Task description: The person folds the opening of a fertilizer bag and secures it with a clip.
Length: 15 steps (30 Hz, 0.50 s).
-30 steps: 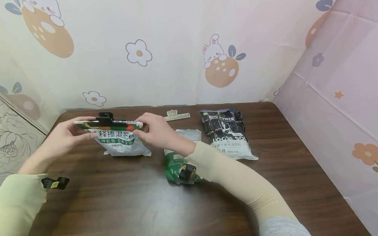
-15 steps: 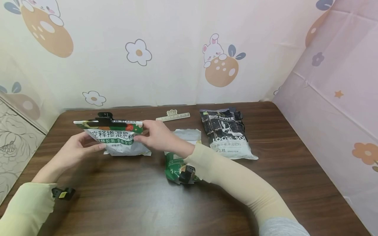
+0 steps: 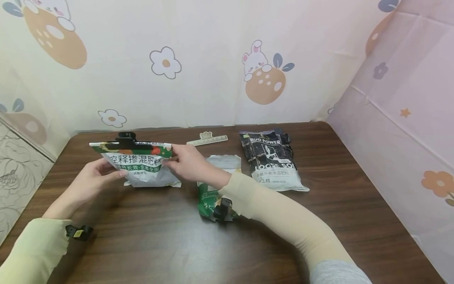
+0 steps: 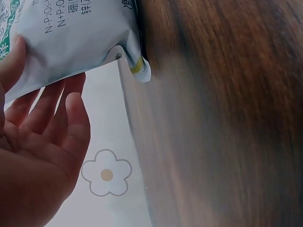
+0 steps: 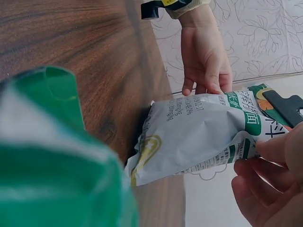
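bag of white, green-printed plastic (image 3: 143, 169) stands upright at the back left of the dark wooden table (image 3: 159, 244), black plastic clip (image 3: 126, 139) on top. the left hand (image 3: 90, 178) has moved down from the bag's top corner and pinches the left side; the right hand (image 3: 190, 161) pinches the right. a cream sleeve (image 3: 273, 205) partly hides a green-and-white plastic bag (image 3: 207, 199); beyond lie a pale ruler-shaped clip (image 3: 207, 139) and a black-and-white plastic bag (image 3: 274, 161).

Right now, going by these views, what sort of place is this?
Probably an indoor recording corner: a wood-grain table, a creased rabbit-print backdrop behind it, and two small wrist cameras.
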Tool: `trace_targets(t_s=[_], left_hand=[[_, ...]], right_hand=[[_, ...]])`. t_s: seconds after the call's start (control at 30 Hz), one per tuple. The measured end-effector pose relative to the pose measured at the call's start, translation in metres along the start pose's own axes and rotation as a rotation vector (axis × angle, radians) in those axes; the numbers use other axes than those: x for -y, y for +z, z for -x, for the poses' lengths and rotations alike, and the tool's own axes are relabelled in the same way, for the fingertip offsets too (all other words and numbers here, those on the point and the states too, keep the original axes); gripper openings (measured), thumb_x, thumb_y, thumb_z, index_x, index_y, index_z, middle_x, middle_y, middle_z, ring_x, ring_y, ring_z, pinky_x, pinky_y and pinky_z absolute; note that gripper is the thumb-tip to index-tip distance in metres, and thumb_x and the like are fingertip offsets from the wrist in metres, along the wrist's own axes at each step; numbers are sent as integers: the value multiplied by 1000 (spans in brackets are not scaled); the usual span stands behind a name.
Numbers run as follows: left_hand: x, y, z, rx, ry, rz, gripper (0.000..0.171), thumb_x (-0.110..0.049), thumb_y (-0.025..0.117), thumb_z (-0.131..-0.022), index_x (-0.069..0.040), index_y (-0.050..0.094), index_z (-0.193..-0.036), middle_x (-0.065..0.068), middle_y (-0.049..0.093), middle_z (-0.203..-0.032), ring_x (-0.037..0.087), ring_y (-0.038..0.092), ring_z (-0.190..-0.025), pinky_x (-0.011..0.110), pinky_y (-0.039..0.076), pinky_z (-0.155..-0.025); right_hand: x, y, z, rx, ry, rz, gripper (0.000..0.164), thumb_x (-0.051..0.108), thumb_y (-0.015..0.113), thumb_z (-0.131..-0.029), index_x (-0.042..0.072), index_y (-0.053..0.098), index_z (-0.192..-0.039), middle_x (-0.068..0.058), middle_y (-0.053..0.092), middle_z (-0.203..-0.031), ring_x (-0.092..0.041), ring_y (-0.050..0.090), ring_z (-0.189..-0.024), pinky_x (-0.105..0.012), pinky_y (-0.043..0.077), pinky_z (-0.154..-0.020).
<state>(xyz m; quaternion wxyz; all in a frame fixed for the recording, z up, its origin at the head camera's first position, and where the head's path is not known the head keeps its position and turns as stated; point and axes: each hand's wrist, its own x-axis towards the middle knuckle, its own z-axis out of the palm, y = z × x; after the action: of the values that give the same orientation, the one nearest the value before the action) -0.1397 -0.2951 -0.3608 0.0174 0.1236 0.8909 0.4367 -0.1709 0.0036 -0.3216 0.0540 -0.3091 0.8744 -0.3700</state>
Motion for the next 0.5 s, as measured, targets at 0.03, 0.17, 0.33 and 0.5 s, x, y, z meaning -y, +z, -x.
trace_targets(t_s=[0.03,0.17,0.33,0.5], left_hand=[[0,0,0,2,-9,-10,47,-24,72,-94,-3,58,-133,-6,69,-113,-4,59,-102,14,45,-80],[-2,-2,0,8,-29,-16,46,-27,70,-95,-3,59,-133,-6,69,-113,-3,59,-101,14,43,-81],[-3,1,0,-1,-19,42,44,-22,68,-97,1,57,-133,-12,68,-111,-1,60,-101,14,44,-81],[-3,1,-1,1,-74,58,47,-30,66,-98,-1,57,-135,-11,69,-113,-2,58,-104,14,43,-82]], right_hand=[[0,-1,0,-1,0,6,28,17,68,-96,11,65,-123,-2,72,-112,-6,68,-99,-15,48,-81],[0,-3,-3,8,-12,37,26,14,66,-96,9,67,-121,-2,74,-108,-4,68,-93,-15,49,-76],[-1,-5,-6,37,5,50,26,14,65,-97,10,66,-123,-1,75,-104,-5,65,-78,-18,47,-67],[-1,-3,-7,32,45,-10,29,15,66,-97,11,64,-126,-2,73,-108,-8,65,-87,-19,48,-73]])
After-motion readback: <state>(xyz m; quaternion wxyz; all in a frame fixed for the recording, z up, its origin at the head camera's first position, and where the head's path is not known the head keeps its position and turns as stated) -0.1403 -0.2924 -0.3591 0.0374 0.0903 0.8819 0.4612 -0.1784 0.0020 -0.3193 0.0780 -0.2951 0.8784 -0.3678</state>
